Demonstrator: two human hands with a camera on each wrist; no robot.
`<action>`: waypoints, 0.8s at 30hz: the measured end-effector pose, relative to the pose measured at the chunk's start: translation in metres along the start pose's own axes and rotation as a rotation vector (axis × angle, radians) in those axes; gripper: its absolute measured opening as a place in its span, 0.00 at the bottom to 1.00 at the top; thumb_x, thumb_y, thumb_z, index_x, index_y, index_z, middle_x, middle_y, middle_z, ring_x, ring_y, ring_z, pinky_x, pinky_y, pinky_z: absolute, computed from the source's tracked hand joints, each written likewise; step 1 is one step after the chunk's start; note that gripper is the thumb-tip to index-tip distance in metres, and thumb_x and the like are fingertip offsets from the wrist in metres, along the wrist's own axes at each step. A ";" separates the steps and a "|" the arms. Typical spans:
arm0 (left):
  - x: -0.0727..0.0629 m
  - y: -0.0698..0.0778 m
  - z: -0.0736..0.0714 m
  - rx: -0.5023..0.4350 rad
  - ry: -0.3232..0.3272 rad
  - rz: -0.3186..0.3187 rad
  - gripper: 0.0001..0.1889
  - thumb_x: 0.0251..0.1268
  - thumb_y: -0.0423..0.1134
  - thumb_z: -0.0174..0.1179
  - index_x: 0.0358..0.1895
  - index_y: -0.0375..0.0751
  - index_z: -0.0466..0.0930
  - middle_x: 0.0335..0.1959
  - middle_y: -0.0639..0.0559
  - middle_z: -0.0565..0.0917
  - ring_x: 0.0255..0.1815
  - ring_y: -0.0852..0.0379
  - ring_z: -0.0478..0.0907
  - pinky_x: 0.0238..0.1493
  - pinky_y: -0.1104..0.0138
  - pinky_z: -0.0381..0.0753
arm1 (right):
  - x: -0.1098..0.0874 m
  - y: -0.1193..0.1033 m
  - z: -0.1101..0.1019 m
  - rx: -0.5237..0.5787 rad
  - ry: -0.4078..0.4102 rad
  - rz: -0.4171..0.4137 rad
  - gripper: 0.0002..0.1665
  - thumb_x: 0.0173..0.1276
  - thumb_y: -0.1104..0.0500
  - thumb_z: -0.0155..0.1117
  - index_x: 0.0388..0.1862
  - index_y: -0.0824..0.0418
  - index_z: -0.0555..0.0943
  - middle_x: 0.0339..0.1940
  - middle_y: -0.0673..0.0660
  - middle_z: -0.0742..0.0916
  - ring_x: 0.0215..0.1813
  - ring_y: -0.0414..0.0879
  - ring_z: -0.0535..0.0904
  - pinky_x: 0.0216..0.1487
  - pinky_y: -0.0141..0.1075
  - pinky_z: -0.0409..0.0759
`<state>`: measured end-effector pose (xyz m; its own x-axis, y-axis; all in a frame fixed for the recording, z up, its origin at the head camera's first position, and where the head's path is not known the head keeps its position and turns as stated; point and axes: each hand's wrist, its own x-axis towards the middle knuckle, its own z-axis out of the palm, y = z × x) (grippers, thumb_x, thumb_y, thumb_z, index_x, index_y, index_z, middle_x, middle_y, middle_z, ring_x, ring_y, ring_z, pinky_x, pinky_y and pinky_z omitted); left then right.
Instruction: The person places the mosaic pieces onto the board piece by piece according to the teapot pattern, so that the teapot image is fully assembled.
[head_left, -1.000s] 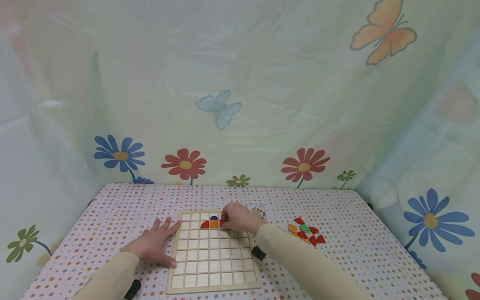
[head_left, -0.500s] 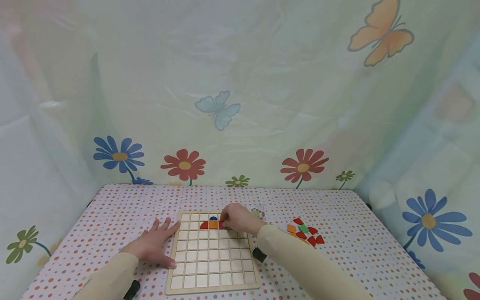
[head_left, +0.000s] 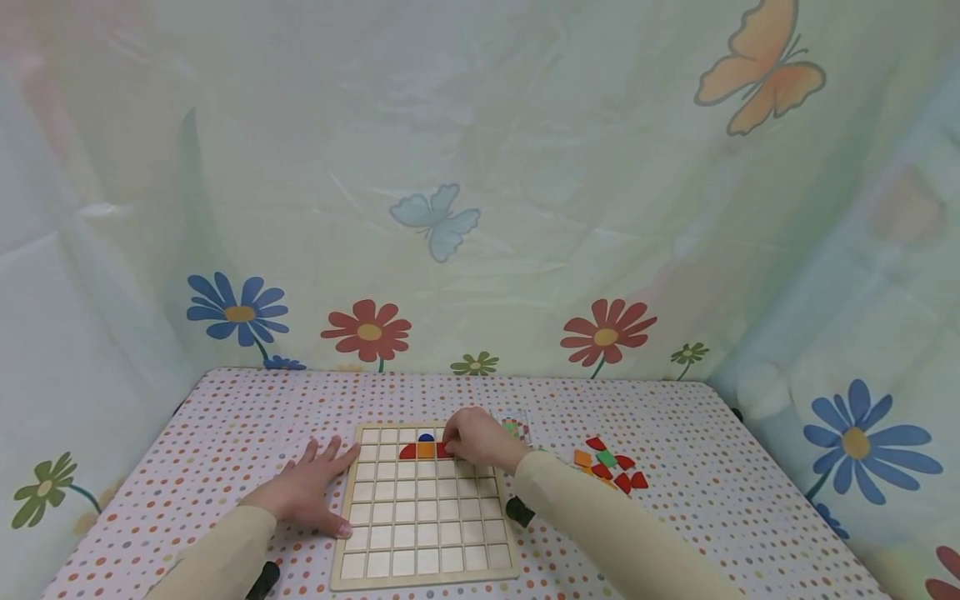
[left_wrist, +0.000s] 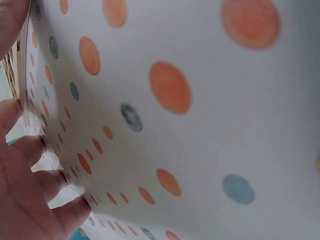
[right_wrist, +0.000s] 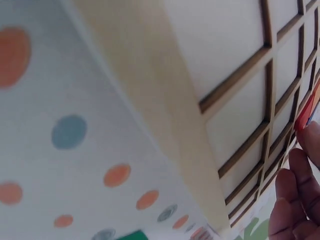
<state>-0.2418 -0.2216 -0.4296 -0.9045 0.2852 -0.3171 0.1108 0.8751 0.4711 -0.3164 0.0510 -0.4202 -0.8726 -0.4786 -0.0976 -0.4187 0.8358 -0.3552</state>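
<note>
A wooden grid board (head_left: 423, 581) lies on the dotted tablecloth. My left hand (head_left: 303, 490) spreads its fingers flat beside it, with thumb and index fingertips at its left edge. In the board's second row from the far side are a red curved tile (head_left: 407, 452) and an orange square tile (head_left: 425, 450), with a blue rounded tile (head_left: 426, 437) just behind the square. My right hand (head_left: 478, 437) pinches another red tile (right_wrist: 303, 116) right of the orange square, low in its cell. The hand hides part of it.
Right of the board lies a loose group of tiles, with red ones (head_left: 623, 482), a green square (head_left: 606, 459) and an orange square (head_left: 582, 458). A small pattern card (head_left: 517, 421) lies past the board's far right corner. A flowered backdrop (head_left: 480, 283) hangs behind the table.
The red tile under my right fingers has settled beside the orange square, and more of it shows. My right hand has shifted only slightly; the left hand stays at the board's edge.
</note>
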 end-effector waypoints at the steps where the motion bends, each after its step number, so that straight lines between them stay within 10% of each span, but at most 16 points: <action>1: 0.000 0.000 0.000 0.000 0.001 0.000 0.61 0.43 0.50 0.82 0.81 0.40 0.56 0.82 0.25 0.47 0.80 0.18 0.36 0.72 0.24 0.43 | -0.001 0.000 -0.001 0.007 0.002 -0.005 0.06 0.72 0.64 0.67 0.38 0.60 0.90 0.39 0.53 0.91 0.44 0.44 0.85 0.50 0.39 0.86; 13: 0.000 0.000 0.001 0.001 -0.007 -0.002 0.60 0.43 0.50 0.82 0.81 0.40 0.56 0.82 0.25 0.48 0.80 0.17 0.36 0.72 0.23 0.43 | -0.013 0.008 -0.013 0.100 -0.007 -0.034 0.11 0.74 0.68 0.61 0.46 0.63 0.89 0.50 0.58 0.91 0.56 0.54 0.86 0.58 0.47 0.85; 24: -0.002 0.001 0.000 0.003 -0.008 -0.002 0.60 0.44 0.51 0.82 0.81 0.38 0.56 0.81 0.25 0.48 0.80 0.18 0.36 0.72 0.23 0.43 | -0.050 0.048 -0.041 0.161 0.046 0.064 0.10 0.74 0.66 0.63 0.48 0.61 0.89 0.46 0.53 0.90 0.47 0.43 0.83 0.50 0.42 0.84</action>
<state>-0.2400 -0.2216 -0.4284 -0.9016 0.2861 -0.3246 0.1100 0.8772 0.4674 -0.3036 0.1259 -0.3942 -0.9082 -0.4101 -0.0835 -0.3196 0.8086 -0.4940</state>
